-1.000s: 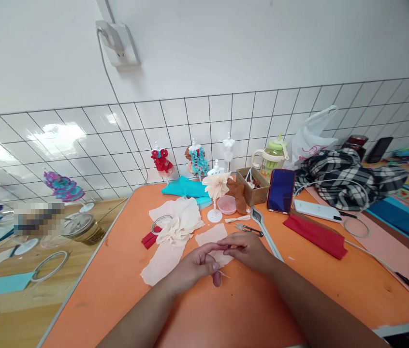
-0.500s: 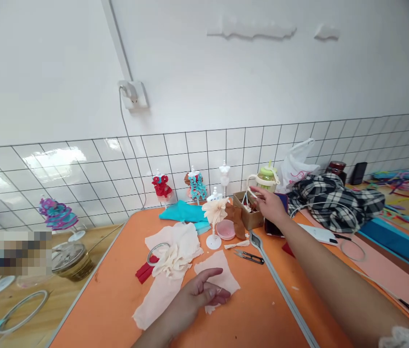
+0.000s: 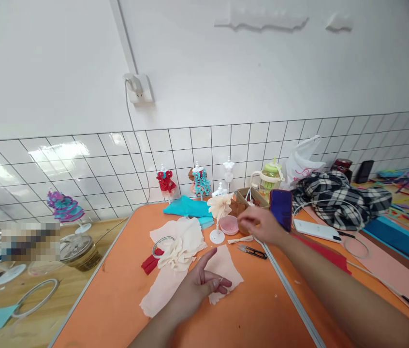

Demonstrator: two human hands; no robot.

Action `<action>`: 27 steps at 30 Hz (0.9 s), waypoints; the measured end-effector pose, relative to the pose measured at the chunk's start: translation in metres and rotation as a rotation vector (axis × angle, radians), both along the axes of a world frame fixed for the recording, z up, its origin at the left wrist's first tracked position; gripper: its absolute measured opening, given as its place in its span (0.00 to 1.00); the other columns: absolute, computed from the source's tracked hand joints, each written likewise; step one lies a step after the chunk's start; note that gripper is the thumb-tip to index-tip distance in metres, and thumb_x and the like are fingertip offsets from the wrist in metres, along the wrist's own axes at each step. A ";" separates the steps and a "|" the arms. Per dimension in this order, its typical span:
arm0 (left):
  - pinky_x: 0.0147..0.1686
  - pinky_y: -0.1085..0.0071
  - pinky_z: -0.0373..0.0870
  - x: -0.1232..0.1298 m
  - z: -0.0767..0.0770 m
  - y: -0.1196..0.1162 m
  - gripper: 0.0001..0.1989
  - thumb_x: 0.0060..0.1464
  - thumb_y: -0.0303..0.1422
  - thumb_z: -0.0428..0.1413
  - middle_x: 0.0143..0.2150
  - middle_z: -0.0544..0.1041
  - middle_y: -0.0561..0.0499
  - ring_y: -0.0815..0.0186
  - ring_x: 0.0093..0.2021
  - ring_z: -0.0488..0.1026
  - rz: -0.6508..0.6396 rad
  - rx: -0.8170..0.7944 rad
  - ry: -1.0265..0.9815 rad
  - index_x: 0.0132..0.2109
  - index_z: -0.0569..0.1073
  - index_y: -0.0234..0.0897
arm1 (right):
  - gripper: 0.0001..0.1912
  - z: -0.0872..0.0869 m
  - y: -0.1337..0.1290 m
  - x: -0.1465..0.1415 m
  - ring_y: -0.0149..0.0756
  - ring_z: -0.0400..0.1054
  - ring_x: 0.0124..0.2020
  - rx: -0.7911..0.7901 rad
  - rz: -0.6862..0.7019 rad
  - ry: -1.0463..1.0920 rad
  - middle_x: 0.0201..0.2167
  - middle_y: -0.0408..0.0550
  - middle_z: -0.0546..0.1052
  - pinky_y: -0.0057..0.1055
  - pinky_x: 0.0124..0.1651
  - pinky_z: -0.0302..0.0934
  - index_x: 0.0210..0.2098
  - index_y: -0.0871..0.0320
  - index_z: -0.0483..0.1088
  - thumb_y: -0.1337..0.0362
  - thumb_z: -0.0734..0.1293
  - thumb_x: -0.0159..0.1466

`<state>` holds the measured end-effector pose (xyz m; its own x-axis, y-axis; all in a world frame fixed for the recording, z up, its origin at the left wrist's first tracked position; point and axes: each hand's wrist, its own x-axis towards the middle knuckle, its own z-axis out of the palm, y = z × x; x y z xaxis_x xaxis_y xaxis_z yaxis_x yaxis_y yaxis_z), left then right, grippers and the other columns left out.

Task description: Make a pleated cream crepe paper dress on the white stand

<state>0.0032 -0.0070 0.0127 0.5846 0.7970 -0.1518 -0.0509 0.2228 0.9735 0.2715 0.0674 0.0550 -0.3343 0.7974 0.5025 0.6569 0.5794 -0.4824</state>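
Note:
My left hand [image 3: 204, 287] hovers above a pale pink cloth piece [image 3: 231, 268]; its index finger points out and the thumb presses on the other fingers, with perhaps something tiny and whitish there. My right hand [image 3: 264, 226], fingertips drawn together, is in front of a small cardboard box [image 3: 242, 195], near a pink bowl [image 3: 229, 225]; what it pinches does not show. Beside the bowl, a small white dress form [image 3: 217, 236] wears a gathered cream cloth [image 3: 220, 207]. Black-handled thread snips [image 3: 255, 252] and a narrow cream cloth strip [image 3: 240, 239] lie below the right hand.
Crumpled cream cloth [image 3: 186, 239], a ring [image 3: 154, 247] and red cloth [image 3: 150, 264] lie left. Dressed forms [image 3: 166, 181] and turquoise cloth [image 3: 182, 207] stand or lie behind. To the right are a phone [image 3: 281, 210], a green-lidded bottle [image 3: 271, 178] and a plaid cloth [image 3: 335, 198].
My right hand has drawn back from over the cardboard box, down toward the pink bowl and snips, its fingers now closer together. My left hand stays over the pink cloth. The view has shifted slightly.

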 end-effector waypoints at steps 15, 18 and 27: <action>0.39 0.62 0.66 -0.002 0.000 0.000 0.45 0.55 0.33 0.54 0.34 0.78 0.47 0.64 0.32 0.74 -0.096 0.073 0.098 0.66 0.28 0.40 | 0.09 -0.038 -0.072 -0.064 0.29 0.69 0.30 -0.264 0.376 0.061 0.27 0.43 0.75 0.24 0.34 0.61 0.35 0.52 0.77 0.66 0.64 0.61; 0.43 0.61 0.65 -0.001 -0.001 -0.001 0.46 0.53 0.31 0.56 0.33 0.78 0.48 0.64 0.34 0.74 -0.115 0.048 0.089 0.66 0.30 0.40 | 0.09 -0.041 -0.078 -0.067 0.29 0.68 0.30 -0.209 0.336 -0.004 0.27 0.43 0.74 0.25 0.33 0.59 0.32 0.53 0.76 0.67 0.63 0.61; 0.45 0.63 0.66 0.007 -0.013 -0.003 0.40 0.50 0.30 0.57 0.43 0.77 0.45 0.63 0.41 0.73 -0.047 0.137 0.315 0.66 0.44 0.43 | 0.09 -0.055 -0.079 -0.038 0.30 0.67 0.31 -0.237 0.006 -0.033 0.29 0.44 0.74 0.24 0.33 0.58 0.32 0.56 0.73 0.70 0.61 0.57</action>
